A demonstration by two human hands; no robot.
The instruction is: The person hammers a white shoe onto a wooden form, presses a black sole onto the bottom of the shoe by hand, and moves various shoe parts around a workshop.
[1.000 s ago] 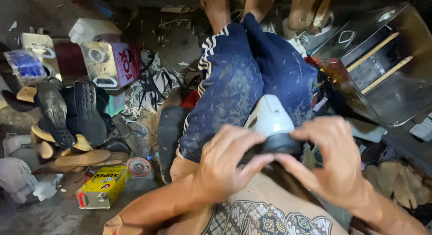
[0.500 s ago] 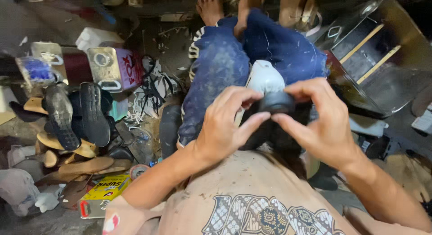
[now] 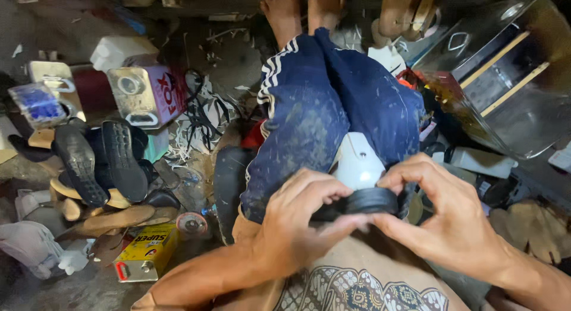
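- Left hand (image 3: 297,224) and right hand (image 3: 446,219) pinch a black sole (image 3: 366,202) between them, over the lap.
- A white shoe form (image 3: 355,162) pokes up just beyond the fingers.
- Yellow tin (image 3: 146,252) and dark soles (image 3: 101,159) lie well left of the left hand, on the floor.

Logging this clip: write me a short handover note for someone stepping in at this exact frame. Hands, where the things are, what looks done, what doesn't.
Left hand: fingers curled over the near end of the black sole, thumb beneath it.
Right hand: pinching the sole's other end, fingertips on top.
The sole lies against the underside of a white shoe form, which rests on the lap, on blue trousers.
Yellow tin and more soles lie on the floor to the left.
Done: sole laid on the form. Whether it is bonded cannot be told; both hands press on it.
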